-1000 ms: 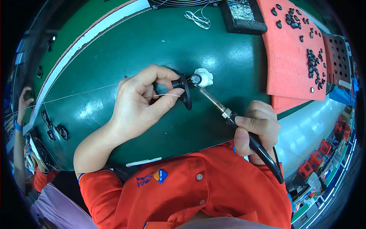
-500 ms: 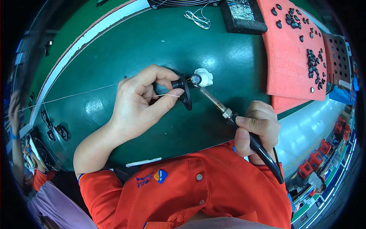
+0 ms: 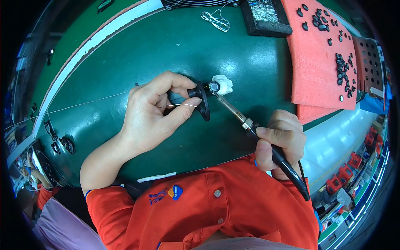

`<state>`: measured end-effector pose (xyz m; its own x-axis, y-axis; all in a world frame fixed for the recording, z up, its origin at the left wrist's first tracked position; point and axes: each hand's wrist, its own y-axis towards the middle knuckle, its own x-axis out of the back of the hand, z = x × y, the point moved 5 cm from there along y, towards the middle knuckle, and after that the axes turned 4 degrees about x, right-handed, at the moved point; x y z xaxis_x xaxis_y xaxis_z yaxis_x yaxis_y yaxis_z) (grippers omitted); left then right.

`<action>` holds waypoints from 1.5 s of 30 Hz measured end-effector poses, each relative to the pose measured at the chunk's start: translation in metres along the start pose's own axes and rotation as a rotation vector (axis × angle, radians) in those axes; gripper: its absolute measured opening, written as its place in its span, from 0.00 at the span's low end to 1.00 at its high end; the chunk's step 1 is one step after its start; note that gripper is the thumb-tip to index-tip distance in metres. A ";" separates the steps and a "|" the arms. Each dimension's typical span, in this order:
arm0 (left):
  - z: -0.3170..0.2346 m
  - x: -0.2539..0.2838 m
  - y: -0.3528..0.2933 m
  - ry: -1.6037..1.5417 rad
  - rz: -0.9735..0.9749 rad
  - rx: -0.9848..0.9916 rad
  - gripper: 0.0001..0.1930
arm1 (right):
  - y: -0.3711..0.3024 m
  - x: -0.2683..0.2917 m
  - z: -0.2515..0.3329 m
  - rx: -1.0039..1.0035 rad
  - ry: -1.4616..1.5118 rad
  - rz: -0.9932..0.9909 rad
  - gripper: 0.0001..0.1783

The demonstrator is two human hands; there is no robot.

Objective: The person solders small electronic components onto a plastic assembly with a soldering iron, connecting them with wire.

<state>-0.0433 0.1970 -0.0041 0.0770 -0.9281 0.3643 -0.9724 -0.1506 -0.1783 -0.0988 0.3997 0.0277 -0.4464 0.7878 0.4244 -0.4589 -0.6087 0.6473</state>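
Observation:
My left hand [image 3: 152, 110] is closed on a black round plastic housing [image 3: 203, 102] with a flared rim, gripped between fingers and thumb. A thin solder wire [image 3: 179, 103] also passes through these fingers and trails off to the left. Fine coloured leads run from the housing to a small round component [image 3: 214, 86], which rests against a white lump [image 3: 223, 84] on the green table. My right hand [image 3: 283, 139] holds a soldering iron [image 3: 235, 110] by its black handle. Its tip meets the lower edge of the small component.
A pink foam mat [image 3: 312, 66] with many small black parts [image 3: 343, 71] lies at the right. Behind stand a black tray [image 3: 266, 18] of silvery scraps and a coiled white cable [image 3: 216, 21]. Black glasses-like pieces [image 3: 66, 144] lie at the left. Another person [image 3: 58, 221] sits at the lower left.
My hands, the housing and the iron stay almost in place. At the far left, the other person's raised arm has dropped out of its earlier position.

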 end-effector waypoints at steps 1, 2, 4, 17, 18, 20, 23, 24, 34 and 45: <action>0.000 0.000 0.000 0.000 0.001 0.000 0.10 | 0.000 0.000 0.000 -0.002 0.000 0.001 0.07; -0.001 0.000 0.000 -0.006 -0.001 -0.004 0.10 | 0.000 0.000 0.000 -0.002 0.000 0.001 0.07; -0.001 -0.001 0.000 -0.011 -0.003 -0.007 0.10 | -0.001 0.001 0.001 -0.005 -0.011 -0.005 0.07; 0.000 -0.005 0.000 0.002 -0.006 -0.018 0.12 | -0.001 0.015 0.006 -0.003 -0.051 -0.033 0.10; 0.003 -0.002 -0.002 0.041 -0.048 0.004 0.12 | 0.001 0.012 -0.001 0.041 -0.026 -0.032 0.15; 0.002 0.000 0.001 0.031 -0.087 0.017 0.15 | 0.004 0.020 -0.002 0.030 -0.083 -0.044 0.18; -0.007 0.002 0.000 0.068 -0.051 -0.042 0.18 | 0.002 0.053 0.002 0.004 -0.598 -0.068 0.07; -0.008 0.003 0.000 0.143 -0.036 -0.067 0.18 | -0.002 0.067 -0.004 -0.096 -0.702 -0.063 0.05; -0.010 -0.004 -0.003 0.105 0.046 -0.168 0.10 | -0.087 0.225 -0.068 -0.706 -0.603 -0.575 0.15; 0.052 0.172 0.024 0.372 -0.687 0.014 0.16 | -0.076 0.209 -0.082 -0.613 -0.520 -0.563 0.16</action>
<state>-0.0421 0.0164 0.0069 0.5796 -0.4502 0.6793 -0.7303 -0.6568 0.1878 -0.2201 0.6033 0.0152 0.2865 0.8317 0.4756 -0.8860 0.0411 0.4619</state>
